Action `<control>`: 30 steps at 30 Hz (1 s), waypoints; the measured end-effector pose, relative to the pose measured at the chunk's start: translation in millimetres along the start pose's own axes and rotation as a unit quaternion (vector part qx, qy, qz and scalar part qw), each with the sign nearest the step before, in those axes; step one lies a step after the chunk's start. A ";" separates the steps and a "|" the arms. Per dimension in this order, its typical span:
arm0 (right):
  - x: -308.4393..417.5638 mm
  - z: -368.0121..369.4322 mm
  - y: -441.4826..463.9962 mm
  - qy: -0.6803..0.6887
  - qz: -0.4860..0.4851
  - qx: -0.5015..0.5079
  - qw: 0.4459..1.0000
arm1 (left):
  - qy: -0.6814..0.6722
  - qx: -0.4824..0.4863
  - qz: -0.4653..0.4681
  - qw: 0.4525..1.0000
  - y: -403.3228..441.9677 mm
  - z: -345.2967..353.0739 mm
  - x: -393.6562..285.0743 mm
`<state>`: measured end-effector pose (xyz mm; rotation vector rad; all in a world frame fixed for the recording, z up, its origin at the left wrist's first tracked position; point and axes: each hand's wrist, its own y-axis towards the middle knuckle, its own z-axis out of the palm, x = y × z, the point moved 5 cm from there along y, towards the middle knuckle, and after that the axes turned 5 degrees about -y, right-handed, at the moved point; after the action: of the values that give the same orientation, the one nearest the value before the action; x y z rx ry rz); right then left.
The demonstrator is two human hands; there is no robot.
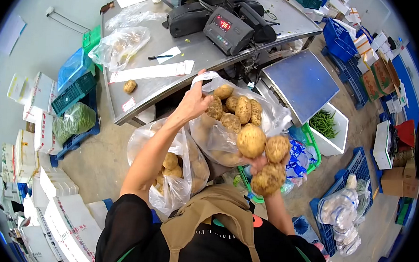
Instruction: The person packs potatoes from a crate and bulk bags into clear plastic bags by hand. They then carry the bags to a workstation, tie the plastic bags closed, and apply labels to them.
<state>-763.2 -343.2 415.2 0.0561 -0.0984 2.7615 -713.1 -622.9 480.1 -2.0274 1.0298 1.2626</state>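
My left hand [195, 101] grips the upper rim of a clear plastic bag [214, 138] and holds its mouth up. Several earth-marked potatoes [243, 109] lie inside that bag. At the bag's right side, my right hand [259, 164] is closed around three large potatoes [268, 179], which cover most of its fingers. A second plastic bag [195, 161], also with potatoes [170, 161] in it, stands below my left forearm. One single potato [129, 86] rests on the metal table [162, 85] at its near left corner.
A scale display [228, 31] with red digits stands on the table, and its weighing platform [301, 84] is at the right. Green peppers [323, 123] fill a white foam box below. A green crate [313, 142] sits beside the bag. White boxes [71, 228] line the left.
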 end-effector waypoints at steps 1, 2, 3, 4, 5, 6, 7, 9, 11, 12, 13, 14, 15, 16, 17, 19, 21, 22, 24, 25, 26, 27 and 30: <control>-2.8 14.4 15.8 -0.010 -0.011 -0.027 1.000 | -0.011 -0.006 0.018 1.000 3.6 0.2 -1.5; -2.1 21.1 29.5 -0.019 -0.023 -0.055 0.998 | -0.021 -0.011 0.035 0.999 6.8 0.5 -2.9; -0.7 19.0 43.5 -0.015 -0.005 -0.011 1.000 | -0.031 -0.016 0.053 0.998 8.1 1.2 -4.2; 1.2 7.8 57.9 -0.011 0.012 0.033 0.999 | -0.046 -0.006 0.040 0.998 7.8 2.8 -8.1; 2.4 0.9 70.2 -0.007 0.030 0.076 0.997 | -0.061 0.003 0.027 0.998 6.5 2.8 -17.0; 1.3 -0.5 79.7 0.013 0.044 0.093 0.995 | -0.076 0.013 0.013 0.997 4.9 2.8 -23.0; 1.2 -9.2 84.3 0.015 0.049 0.073 0.996 | -0.073 0.021 0.015 0.997 4.3 3.0 -25.8; 0.9 -23.2 89.4 0.020 0.058 0.054 0.997 | -0.077 0.033 0.018 0.996 5.7 3.9 -21.8; -1.9 -32.5 86.7 0.027 0.069 0.058 0.996 | -0.086 0.038 0.016 0.995 5.5 2.7 -20.1; -3.0 -36.3 83.3 0.028 0.066 0.077 0.994 | -0.092 0.038 0.011 0.995 2.9 1.4 -20.4; -4.8 -40.4 77.2 0.031 0.063 0.097 0.993 | -0.097 0.039 0.005 0.994 0.7 0.2 -20.9; -6.4 -42.7 69.7 0.033 0.060 0.116 0.991 | -0.095 0.048 -0.006 0.994 -0.4 -0.2 -21.2; -6.8 -48.0 61.0 0.026 0.053 0.078 0.995 | -0.093 0.056 -0.017 0.994 -1.4 -0.3 -21.7; -6.3 -52.0 51.1 0.017 0.045 0.061 0.997 | -0.091 0.065 -0.027 0.993 -2.1 0.5 -21.6; -5.3 -55.9 41.0 0.007 0.037 0.044 0.998 | -0.096 0.065 -0.026 0.993 -1.9 2.0 -21.2; -6.3 -53.0 25.8 -0.021 0.007 -0.008 1.000 | -0.107 0.068 -0.024 0.992 -0.6 7.7 -20.3; -1.2 -56.8 15.1 -0.051 0.002 -0.007 0.999 | -0.136 0.052 -0.029 0.989 -0.9 12.1 -24.1; 1.3 -57.8 10.0 -0.065 -0.001 -0.007 0.998 | -0.150 0.045 -0.031 0.987 -1.4 14.3 -26.0; 4.6 -61.4 -1.3 -0.050 -0.007 -0.005 0.999 | -0.277 0.073 -0.020 0.958 -12.5 21.0 -22.2; 7.0 -65.8 -4.6 -0.046 -0.009 0.003 0.999 | -0.337 0.087 -0.014 0.937 -19.1 22.7 -17.8; 9.2 -69.0 -7.0 -0.041 -0.011 0.011 0.999 | -0.401 0.096 -0.021 0.911 -24.9 23.5 -10.6; 9.3 -64.4 -9.9 -0.018 -0.007 0.044 0.999 | -0.461 0.104 -0.030 0.880 -32.0 23.3 -1.3; 12.9 -69.3 -23.9 -0.008 -0.015 -0.032 0.999 | -0.562 0.117 -0.035 0.818 -40.9 18.4 19.0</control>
<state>-768.2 -311.1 348.3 0.0632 -0.1881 2.7260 -683.5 -591.9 457.0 -0.7949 0.4540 1.7879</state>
